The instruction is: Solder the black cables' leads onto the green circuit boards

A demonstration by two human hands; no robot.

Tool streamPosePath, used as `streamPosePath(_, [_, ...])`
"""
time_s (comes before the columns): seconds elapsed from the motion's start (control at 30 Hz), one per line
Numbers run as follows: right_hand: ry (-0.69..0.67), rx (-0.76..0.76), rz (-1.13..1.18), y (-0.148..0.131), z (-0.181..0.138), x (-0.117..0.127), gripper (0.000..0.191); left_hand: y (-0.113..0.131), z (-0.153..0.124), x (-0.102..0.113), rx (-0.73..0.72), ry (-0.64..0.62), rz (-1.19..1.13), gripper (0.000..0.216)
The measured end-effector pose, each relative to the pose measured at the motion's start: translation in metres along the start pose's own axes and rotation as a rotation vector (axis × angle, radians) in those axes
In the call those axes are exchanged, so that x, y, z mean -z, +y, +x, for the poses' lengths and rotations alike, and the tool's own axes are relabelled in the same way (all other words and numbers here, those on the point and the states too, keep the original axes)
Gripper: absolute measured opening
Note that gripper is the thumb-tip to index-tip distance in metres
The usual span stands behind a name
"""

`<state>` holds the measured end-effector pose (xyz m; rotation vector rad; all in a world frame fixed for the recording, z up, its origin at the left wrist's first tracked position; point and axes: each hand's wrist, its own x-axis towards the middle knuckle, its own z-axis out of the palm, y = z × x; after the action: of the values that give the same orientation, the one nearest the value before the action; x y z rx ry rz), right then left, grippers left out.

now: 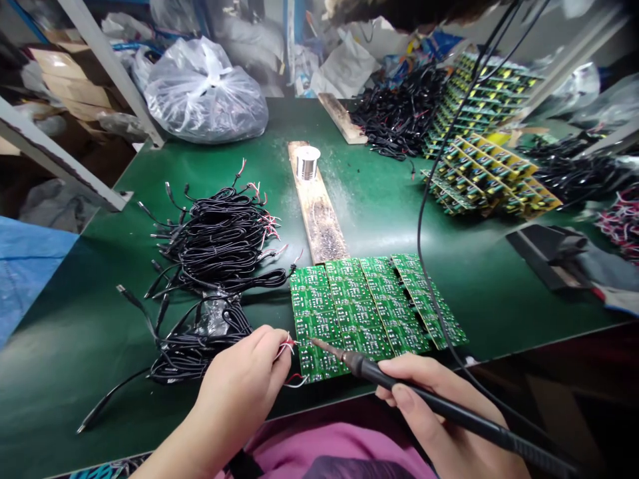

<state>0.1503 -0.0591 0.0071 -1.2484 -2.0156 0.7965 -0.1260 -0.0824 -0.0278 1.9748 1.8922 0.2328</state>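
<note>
My left hand [249, 372] pinches a red-and-white wire end [285, 346] at the left edge of the green circuit boards [349, 306]. The bare tip of the wire reaches the board's edge. In my right hand [439, 406] is a black soldering iron [384, 376], held like a pen. Its tip points left and lies over the leftmost board close to the wire; whether it touches cannot be made out. Several boards lie side by side, solder side up. Below my left hand, another red and white wire pair [297, 380] shows at the board's lower left corner.
Bundled black cables [214, 239] lie to the left. A solder spool [307, 163] stands on a scorched wooden plank [322, 219] behind the boards. Stacked boards [489, 173] and more cables [399, 106] sit back right. The iron's black cord [424, 219] hangs across the right side.
</note>
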Motion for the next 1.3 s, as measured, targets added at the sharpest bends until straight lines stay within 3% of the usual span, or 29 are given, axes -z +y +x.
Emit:
streamPosePath(0.87, [-0.063, 0.005, 0.064, -0.006, 0.003, -0.011, 0.024, 0.004, 0.000, -0.003, 0.057, 0.054, -0.054, 0.022])
streamPosePath(1.3, [-0.057, 0.045, -0.026, -0.005, 0.001, -0.011, 0.022, 0.004, 0.000, -0.006, 0.059, 0.064, -0.059, 0.022])
